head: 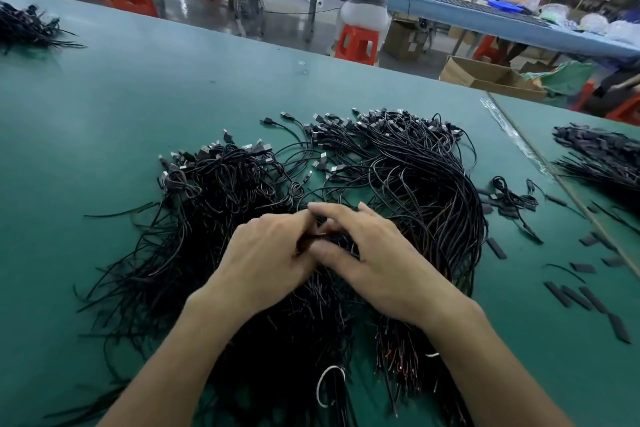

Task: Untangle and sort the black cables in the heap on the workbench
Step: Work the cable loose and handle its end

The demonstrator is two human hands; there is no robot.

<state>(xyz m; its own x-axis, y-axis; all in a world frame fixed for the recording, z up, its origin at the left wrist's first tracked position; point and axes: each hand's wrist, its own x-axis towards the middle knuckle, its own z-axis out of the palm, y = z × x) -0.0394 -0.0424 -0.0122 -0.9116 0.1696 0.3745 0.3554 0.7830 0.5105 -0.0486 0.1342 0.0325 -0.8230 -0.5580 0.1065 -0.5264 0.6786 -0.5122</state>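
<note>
The heap of black cables point(398, 184) lies in the middle of the green workbench point(138, 97) and reaches to its near edge. Over the heap the two hands meet. The left hand point(266, 253) has its fingers curled tight on one thin cable point(311, 236), and the right hand point(374, 263) pinches the same cable between thumb and forefinger. Beyond the far edge stands an open cardboard box point(485, 78) — what it holds I cannot tell. A smaller bundle point(599, 156) lies at the right edge.
</note>
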